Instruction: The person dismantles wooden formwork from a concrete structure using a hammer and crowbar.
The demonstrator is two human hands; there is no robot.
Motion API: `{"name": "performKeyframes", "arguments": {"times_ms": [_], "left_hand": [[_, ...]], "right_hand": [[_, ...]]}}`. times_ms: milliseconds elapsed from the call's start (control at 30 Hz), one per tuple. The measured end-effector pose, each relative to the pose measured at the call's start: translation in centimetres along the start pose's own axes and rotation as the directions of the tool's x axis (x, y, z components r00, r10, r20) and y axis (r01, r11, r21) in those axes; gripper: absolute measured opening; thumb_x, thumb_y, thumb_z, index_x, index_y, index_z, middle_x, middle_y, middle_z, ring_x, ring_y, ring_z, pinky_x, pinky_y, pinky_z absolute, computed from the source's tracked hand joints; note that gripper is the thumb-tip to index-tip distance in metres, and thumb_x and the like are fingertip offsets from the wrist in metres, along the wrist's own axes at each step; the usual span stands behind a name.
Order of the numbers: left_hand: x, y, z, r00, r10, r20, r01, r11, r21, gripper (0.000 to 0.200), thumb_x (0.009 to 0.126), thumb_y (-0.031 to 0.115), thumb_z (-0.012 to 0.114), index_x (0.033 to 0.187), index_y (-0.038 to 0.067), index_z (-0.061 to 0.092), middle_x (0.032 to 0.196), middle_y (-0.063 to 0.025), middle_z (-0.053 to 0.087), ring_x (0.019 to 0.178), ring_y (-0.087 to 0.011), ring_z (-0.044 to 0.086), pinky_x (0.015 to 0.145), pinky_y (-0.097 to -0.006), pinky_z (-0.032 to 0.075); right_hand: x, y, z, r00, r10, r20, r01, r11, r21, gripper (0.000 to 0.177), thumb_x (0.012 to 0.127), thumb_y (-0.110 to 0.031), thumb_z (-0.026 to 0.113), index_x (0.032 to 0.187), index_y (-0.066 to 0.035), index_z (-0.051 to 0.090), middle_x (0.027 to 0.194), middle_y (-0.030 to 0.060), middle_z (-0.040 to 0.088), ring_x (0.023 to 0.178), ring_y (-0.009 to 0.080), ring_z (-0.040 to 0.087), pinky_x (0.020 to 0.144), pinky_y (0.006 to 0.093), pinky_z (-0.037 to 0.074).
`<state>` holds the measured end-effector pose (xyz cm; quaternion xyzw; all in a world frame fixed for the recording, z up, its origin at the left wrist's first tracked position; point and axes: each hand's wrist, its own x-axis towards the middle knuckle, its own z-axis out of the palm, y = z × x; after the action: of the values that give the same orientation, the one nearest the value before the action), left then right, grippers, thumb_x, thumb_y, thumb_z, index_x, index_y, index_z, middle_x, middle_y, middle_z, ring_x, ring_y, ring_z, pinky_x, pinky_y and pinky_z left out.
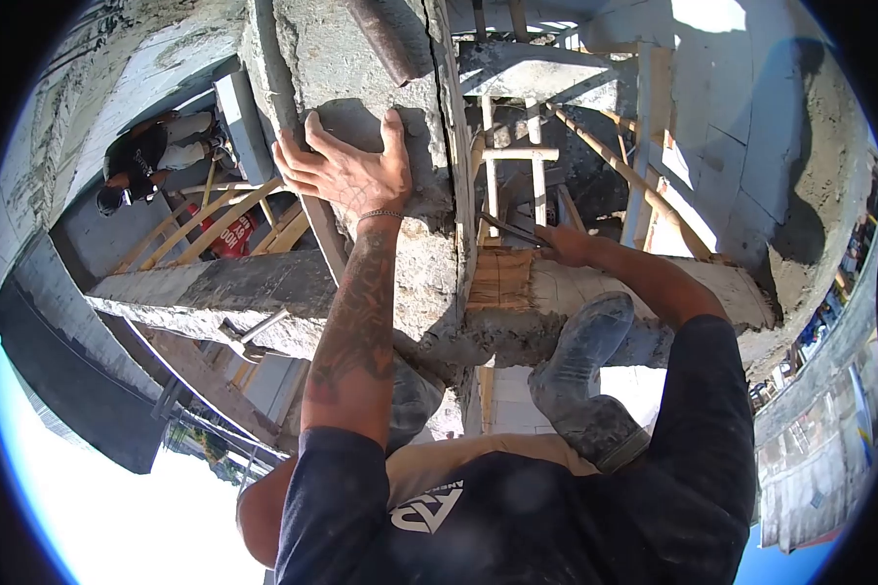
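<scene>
My left hand (346,171) lies with fingers spread on the rough grey concrete (337,58), a bracelet at its wrist. A long crack and the edge of a board (458,146) run along the concrete's right side. To the right, my right hand (568,247) is closed around a slim dark metal bar (513,230). The bar's far end points left at the board's edge, just above a splintered piece of wood (500,278). Its exact kind of tool I cannot tell. A rusty pipe (385,44) lies above my left hand.
My jeans-clad legs (583,356) straddle the concrete beam (215,292). A hammer-like tool (254,331) rests at the beam's left edge. Poles and timber bracing (537,156) stand in the opening at right. Below left are a person in dark clothes (156,151) and a red shirt (232,237).
</scene>
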<state>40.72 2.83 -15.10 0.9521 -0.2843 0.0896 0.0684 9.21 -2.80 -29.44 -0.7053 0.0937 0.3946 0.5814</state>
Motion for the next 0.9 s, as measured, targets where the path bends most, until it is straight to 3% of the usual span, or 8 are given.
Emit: {"name": "performKeyframes", "arguments": {"times_ms": [167, 267, 333, 367, 500, 567, 700, 900], "left_hand": [[0.0, 0.0, 0.1, 1.000, 0.000, -0.005, 0.000, 1.000, 0.001, 0.084, 0.073, 0.068, 0.047, 0.122, 0.001, 0.033, 0.129, -0.0262, 0.020, 0.125, -0.0410, 0.014, 0.097, -0.0594, 0.012], [0.0, 0.1, 0.0, 1.000, 0.003, -0.004, -0.003, 1.000, -0.003, 0.084, 0.073, 0.067, 0.047, 0.122, 0.000, 0.034, 0.129, -0.0262, 0.020, 0.124, -0.0415, 0.014, 0.097, -0.0594, 0.012], [0.1, 0.3, -0.2, 1.000, 0.006, 0.008, -0.006, 1.000, -0.020, 0.085, 0.073, 0.067, 0.047, 0.122, 0.000, 0.033, 0.129, -0.0262, 0.019, 0.124, -0.0421, 0.014, 0.097, -0.0596, 0.012], [0.0, 0.2, 0.0, 1.000, 0.001, 0.006, -0.001, 1.000, -0.010, 0.084, 0.073, 0.067, 0.047, 0.122, 0.000, 0.033, 0.129, -0.0263, 0.019, 0.124, -0.0423, 0.013, 0.097, -0.0598, 0.012], [-0.2, 0.1, -0.1, 1.000, -0.011, 0.012, 0.011, 1.000, 0.001, 0.083, 0.073, 0.067, 0.048, 0.122, 0.001, 0.033, 0.129, -0.0267, 0.019, 0.124, -0.0429, 0.013, 0.098, -0.0599, 0.013], [0.0, 0.3, 0.1, 1.000, -0.018, 0.006, 0.018, 1.000, -0.010, 0.083, 0.073, 0.067, 0.048, 0.122, 0.001, 0.034, 0.129, -0.0269, 0.019, 0.125, -0.0430, 0.013, 0.098, -0.0599, 0.013], [0.0, 0.2, 0.0, 1.000, -0.008, 0.003, 0.007, 1.000, 0.009, 0.083, 0.074, 0.067, 0.047, 0.122, 0.001, 0.033, 0.129, -0.0276, 0.019, 0.125, -0.0430, 0.014, 0.098, -0.0599, 0.013], [-0.2, 0.3, -0.1, 1.000, -0.005, 0.005, 0.005, 1.000, -0.007, 0.083, 0.075, 0.067, 0.045, 0.122, 0.000, 0.033, 0.129, -0.0278, 0.020, 0.125, -0.0425, 0.014, 0.097, -0.0601, 0.013]], "right_hand": [[-2.0, -2.4, -0.8, 0.999, 0.038, 0.007, -0.037, 0.997, -0.063, 0.034, 0.086, -0.028, 0.053, 0.103, 0.001, 0.047, 0.083, 0.0233, 0.059, 0.082, 0.0403, 0.058, 0.072, 0.0492, 0.044], [-2.3, -3.6, -1.4, 0.983, 0.169, -0.067, -0.178, 0.970, -0.166, 0.039, 0.088, -0.037, 0.047, 0.099, 0.000, 0.053, 0.080, 0.0217, 0.060, 0.081, 0.0391, 0.059, 0.071, 0.0486, 0.045], [-2.0, -4.1, -3.6, 0.935, 0.349, -0.059, -0.352, 0.897, -0.266, 0.045, 0.090, -0.044, 0.038, 0.102, -0.004, 0.056, 0.089, 0.0210, 0.062, 0.088, 0.0356, 0.060, 0.076, 0.0463, 0.046], [-2.1, -4.9, -5.2, 0.923, 0.385, -0.006, -0.366, 0.873, -0.323, 0.044, 0.090, -0.042, 0.040, 0.100, -0.003, 0.058, 0.093, 0.0205, 0.062, 0.089, 0.0342, 0.060, 0.077, 0.0458, 0.046], [-1.8, -4.8, -6.0, 0.952, 0.306, -0.007, -0.289, 0.891, -0.351, 0.045, 0.090, -0.042, 0.040, 0.100, -0.003, 0.060, 0.095, 0.0202, 0.062, 0.092, 0.0341, 0.059, 0.080, 0.0448, 0.046], [-0.3, -5.1, -5.8, 0.980, 0.194, 0.048, -0.167, 0.924, -0.344, 0.042, 0.090, -0.041, 0.040, 0.104, -0.005, 0.056, 0.098, 0.0182, 0.061, 0.096, 0.0334, 0.057, 0.083, 0.0450, 0.042], [1.4, -5.7, -5.4, 0.960, 0.217, 0.179, -0.143, 0.924, -0.354, 0.042, 0.089, -0.041, 0.042, 0.102, -0.004, 0.057, 0.096, 0.0187, 0.061, 0.096, 0.0341, 0.057, 0.085, 0.0451, 0.041], [-0.1, -4.9, -5.0, 0.980, 0.167, 0.104, -0.149, 0.975, -0.162, 0.042, 0.089, -0.040, 0.044, 0.091, -0.001, 0.060, 0.091, 0.0190, 0.061, 0.090, 0.0347, 0.058, 0.080, 0.0447, 0.044]]}}
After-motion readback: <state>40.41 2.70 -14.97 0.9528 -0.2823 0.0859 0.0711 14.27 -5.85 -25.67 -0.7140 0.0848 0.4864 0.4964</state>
